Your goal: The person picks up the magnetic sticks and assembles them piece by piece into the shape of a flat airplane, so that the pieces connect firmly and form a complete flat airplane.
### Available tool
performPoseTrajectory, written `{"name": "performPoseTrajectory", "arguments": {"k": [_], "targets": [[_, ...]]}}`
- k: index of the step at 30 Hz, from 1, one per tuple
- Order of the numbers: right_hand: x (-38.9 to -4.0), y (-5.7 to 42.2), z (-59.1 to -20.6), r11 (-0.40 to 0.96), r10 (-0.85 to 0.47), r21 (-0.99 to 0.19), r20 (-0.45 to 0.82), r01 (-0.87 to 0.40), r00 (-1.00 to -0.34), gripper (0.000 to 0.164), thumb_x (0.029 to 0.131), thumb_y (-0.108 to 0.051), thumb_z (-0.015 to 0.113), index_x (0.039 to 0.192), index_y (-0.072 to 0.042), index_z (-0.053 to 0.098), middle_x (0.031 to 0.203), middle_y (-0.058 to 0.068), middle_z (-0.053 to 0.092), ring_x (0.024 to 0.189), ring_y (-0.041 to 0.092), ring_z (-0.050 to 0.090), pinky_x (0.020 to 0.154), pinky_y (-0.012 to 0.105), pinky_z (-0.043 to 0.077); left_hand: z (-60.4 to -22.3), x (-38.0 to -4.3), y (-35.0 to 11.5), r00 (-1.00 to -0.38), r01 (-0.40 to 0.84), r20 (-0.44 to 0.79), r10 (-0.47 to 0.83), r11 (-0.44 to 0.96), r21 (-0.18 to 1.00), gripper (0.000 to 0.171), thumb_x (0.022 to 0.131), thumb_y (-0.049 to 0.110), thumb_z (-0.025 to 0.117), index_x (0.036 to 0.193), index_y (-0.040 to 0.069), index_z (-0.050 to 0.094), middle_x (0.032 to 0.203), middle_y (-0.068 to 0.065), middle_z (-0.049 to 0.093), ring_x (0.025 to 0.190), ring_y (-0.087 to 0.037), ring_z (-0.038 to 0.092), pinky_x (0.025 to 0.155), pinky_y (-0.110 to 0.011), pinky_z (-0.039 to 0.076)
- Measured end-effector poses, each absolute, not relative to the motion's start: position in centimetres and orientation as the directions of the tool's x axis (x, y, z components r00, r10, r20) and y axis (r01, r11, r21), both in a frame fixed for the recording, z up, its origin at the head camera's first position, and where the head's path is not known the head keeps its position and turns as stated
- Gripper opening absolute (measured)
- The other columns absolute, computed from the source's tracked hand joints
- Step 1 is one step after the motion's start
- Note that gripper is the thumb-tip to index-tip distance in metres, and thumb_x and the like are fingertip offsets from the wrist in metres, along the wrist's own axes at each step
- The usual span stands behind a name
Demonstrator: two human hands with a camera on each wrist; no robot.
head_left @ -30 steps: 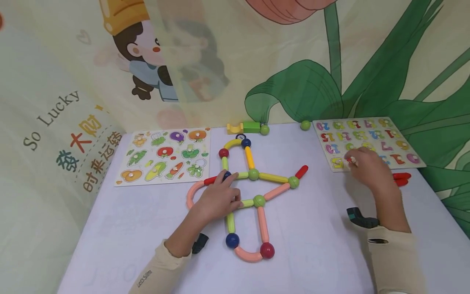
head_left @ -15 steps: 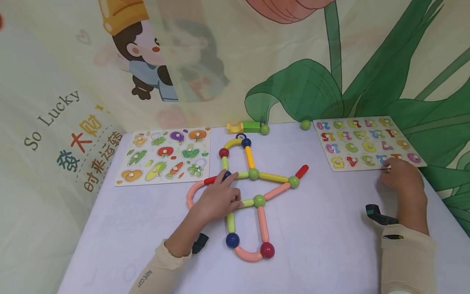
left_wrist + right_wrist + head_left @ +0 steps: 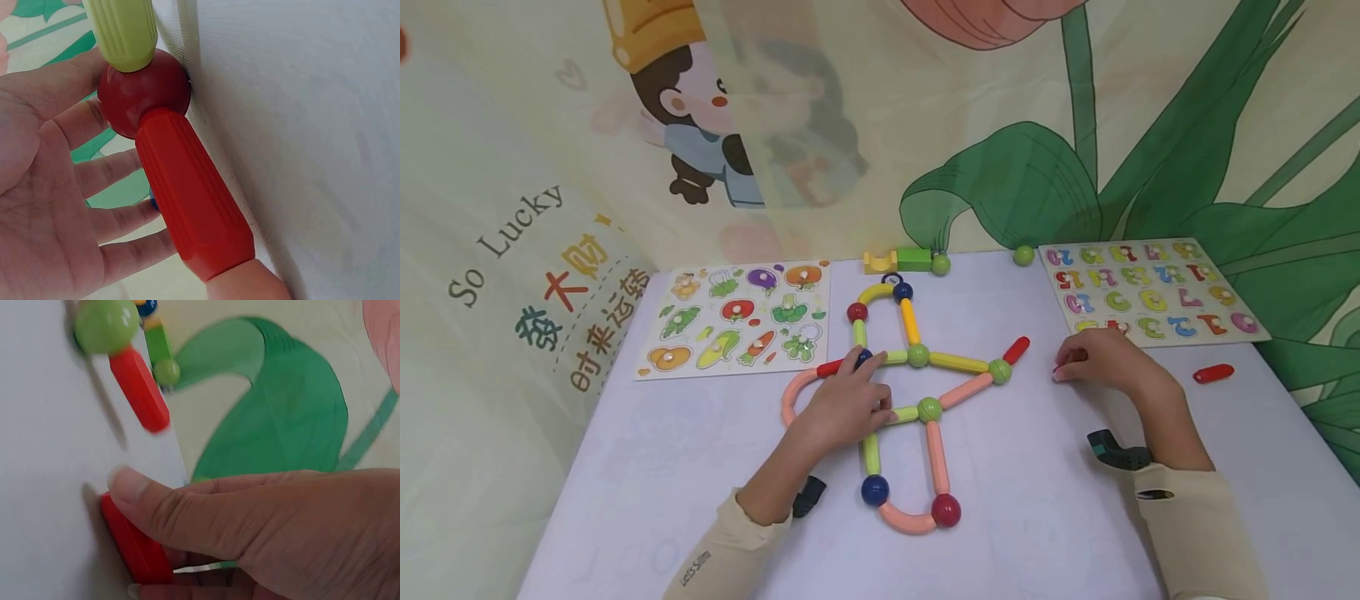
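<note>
My right hand [image 3: 1105,360] pinches a red rod [image 3: 134,544] between thumb and fingers, low over the table, right of the ball-and-stick figure. The right wrist view shows it best; in the head view the fingers mostly hide it. My left hand [image 3: 842,402] rests on the figure's left part with its fingers extended, one fingertip at a dark blue ball [image 3: 864,359]. Under that palm, the left wrist view shows a dark red ball [image 3: 144,94] joining a yellow-green rod [image 3: 124,31] and a red rod [image 3: 194,194]. A red rod [image 3: 1018,351] juts from the figure's right-hand green ball [image 3: 1000,372].
Another red rod [image 3: 1213,373] lies right of my right hand. A number board [image 3: 1075,257] is at the back right, a vegetable board [image 3: 647,367] at the back left. Along the back edge sit a green block [image 3: 913,260], a yellow block and green balls [image 3: 1024,255].
My right hand went from the number board to the red rods at the right, then came back left with one. One rod is left there. My left hand has stayed put.
</note>
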State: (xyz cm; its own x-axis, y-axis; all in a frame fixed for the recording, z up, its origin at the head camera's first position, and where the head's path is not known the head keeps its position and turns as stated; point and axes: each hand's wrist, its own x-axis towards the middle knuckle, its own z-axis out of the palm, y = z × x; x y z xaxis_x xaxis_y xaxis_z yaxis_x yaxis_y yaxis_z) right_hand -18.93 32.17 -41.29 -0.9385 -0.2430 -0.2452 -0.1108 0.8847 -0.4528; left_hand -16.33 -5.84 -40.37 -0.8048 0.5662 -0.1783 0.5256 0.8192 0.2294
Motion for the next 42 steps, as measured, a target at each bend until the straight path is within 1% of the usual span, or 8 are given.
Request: {"name": "performPoseTrajectory", "arguments": {"k": [5, 10, 13, 17, 23, 30, 36, 42], "targets": [[-19.2, 29.1, -41.6, 0.870, -0.310, -0.460, -0.237, -0.175, -0.921, 0.012, 0.073, -0.023, 0.075, 0.083, -0.018, 0.070, 0.075, -0.005, 0.059, 0.075, 0.017, 0.052, 0.065, 0.030, 0.046, -40.3, -16.3, -5.9, -0.805, 0.528, -0.172, 0.568, 0.818, 0.228, 0.012, 0.080, 0.039, 0.066, 0.083, 0.027, 0.067, 0.142, -0.006, 0.031, 0.132, -0.036, 0.012, 0.090, -0.049, 0.040], [-18.9, 27.7, -41.6, 0.869, -0.340, -0.448, -0.229, -0.211, -0.912, 0.023, 0.071, -0.015, 0.077, 0.092, -0.013, 0.070, 0.079, -0.003, 0.059, 0.076, 0.018, 0.051, 0.067, 0.031, 0.049, -40.2, -16.3, -6.0, -0.804, 0.527, -0.173, 0.568, 0.817, 0.234, 0.012, 0.079, 0.039, 0.066, 0.083, 0.027, 0.067, 0.143, -0.006, 0.031, 0.132, -0.036, 0.012, 0.089, -0.049, 0.040], [-18.7, 27.5, -41.5, 0.868, -0.357, -0.435, -0.216, -0.238, -0.909, 0.028, 0.069, -0.013, 0.078, 0.095, -0.012, 0.070, 0.081, -0.003, 0.059, 0.076, 0.017, 0.051, 0.067, 0.031, 0.050, -40.2, -16.3, -5.9, -0.802, 0.530, -0.176, 0.571, 0.816, 0.233, 0.012, 0.080, 0.039, 0.066, 0.082, 0.028, 0.067, 0.143, -0.006, 0.031, 0.132, -0.036, 0.012, 0.090, -0.049, 0.040], [-18.5, 27.5, -41.4, 0.865, -0.372, -0.424, -0.185, -0.268, -0.909, 0.026, 0.069, -0.015, 0.079, 0.094, -0.014, 0.071, 0.079, -0.004, 0.057, 0.073, 0.016, 0.050, 0.064, 0.028, 0.048, -40.3, -16.3, -5.9, -0.796, 0.540, -0.177, 0.578, 0.812, 0.223, 0.013, 0.080, 0.039, 0.066, 0.083, 0.027, 0.067, 0.143, -0.006, 0.031, 0.132, -0.036, 0.013, 0.091, -0.047, 0.040], [-18.4, 27.5, -40.9, 0.851, -0.386, -0.434, -0.139, -0.294, -0.912, 0.021, 0.071, -0.016, 0.077, 0.091, -0.014, 0.071, 0.078, -0.004, 0.056, 0.071, 0.016, 0.050, 0.061, 0.026, 0.047, -40.2, -16.3, -5.9, -0.800, 0.535, -0.174, 0.575, 0.814, 0.227, 0.013, 0.080, 0.039, 0.066, 0.083, 0.027, 0.067, 0.143, -0.006, 0.031, 0.132, -0.036, 0.012, 0.091, -0.047, 0.039], [-18.5, 28.2, -40.4, 0.835, -0.357, -0.482, -0.109, -0.265, -0.928, 0.011, 0.077, -0.015, 0.072, 0.087, -0.014, 0.069, 0.079, -0.005, 0.058, 0.073, 0.016, 0.052, 0.063, 0.026, 0.048, -40.2, -16.3, -6.0, -0.799, 0.537, -0.171, 0.576, 0.813, 0.227, 0.013, 0.080, 0.039, 0.066, 0.083, 0.027, 0.067, 0.143, -0.006, 0.031, 0.132, -0.036, 0.013, 0.091, -0.047, 0.040], [-18.6, 28.2, -40.4, 0.821, -0.367, -0.505, -0.108, -0.267, -0.924, 0.018, 0.076, -0.015, 0.073, 0.093, -0.013, 0.068, 0.083, -0.004, 0.059, 0.076, 0.016, 0.052, 0.064, 0.028, 0.049, -40.2, -16.3, -6.0, -0.802, 0.532, -0.174, 0.571, 0.816, 0.225, 0.013, 0.080, 0.039, 0.066, 0.082, 0.027, 0.067, 0.143, -0.006, 0.031, 0.132, -0.036, 0.013, 0.091, -0.047, 0.040], [-18.5, 27.8, -40.6, 0.822, -0.393, -0.485, -0.104, -0.299, -0.913, 0.018, 0.073, -0.011, 0.075, 0.090, -0.015, 0.068, 0.085, -0.003, 0.060, 0.077, 0.017, 0.053, 0.066, 0.029, 0.050, -40.3, -16.3, -5.9, -0.803, 0.532, -0.173, 0.570, 0.817, 0.222, 0.013, 0.079, 0.039, 0.067, 0.082, 0.027, 0.067, 0.143, -0.006, 0.031, 0.132, -0.036, 0.013, 0.090, -0.047, 0.040]]}}
